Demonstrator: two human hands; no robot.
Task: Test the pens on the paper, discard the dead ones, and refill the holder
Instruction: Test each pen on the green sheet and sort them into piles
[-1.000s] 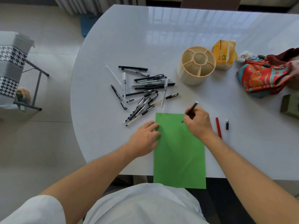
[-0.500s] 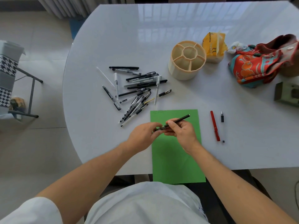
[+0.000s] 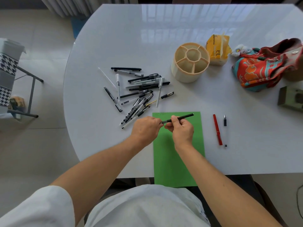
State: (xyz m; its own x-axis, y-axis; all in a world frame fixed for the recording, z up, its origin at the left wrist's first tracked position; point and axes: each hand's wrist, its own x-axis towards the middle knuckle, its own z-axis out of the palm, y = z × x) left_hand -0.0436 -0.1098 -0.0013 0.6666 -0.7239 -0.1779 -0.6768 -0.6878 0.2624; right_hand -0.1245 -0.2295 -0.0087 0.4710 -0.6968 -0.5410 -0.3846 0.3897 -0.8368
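Observation:
A black pen (image 3: 185, 117) is held level above the top of the green paper (image 3: 177, 158). My right hand (image 3: 180, 130) grips its barrel, and my left hand (image 3: 146, 128) pinches its left end. Faint pen strokes mark the paper's top left corner. Several black and clear pens (image 3: 139, 92) lie in a loose pile left of the paper. The cream pen holder (image 3: 190, 63) with empty compartments stands behind the paper. A red pen (image 3: 217, 129) and a clear pen (image 3: 225, 128) lie side by side to the right of the paper.
A yellow packet (image 3: 217, 49) sits behind the holder. A red and orange patterned bag (image 3: 265, 66) lies at the right, with a grey-green box (image 3: 291, 99) near the table's right edge. A folding stand (image 3: 9, 76) is on the floor at the left.
My right hand lifted the pen off the paper and turned it level. My left hand left the paper's edge and took the pen's left end.

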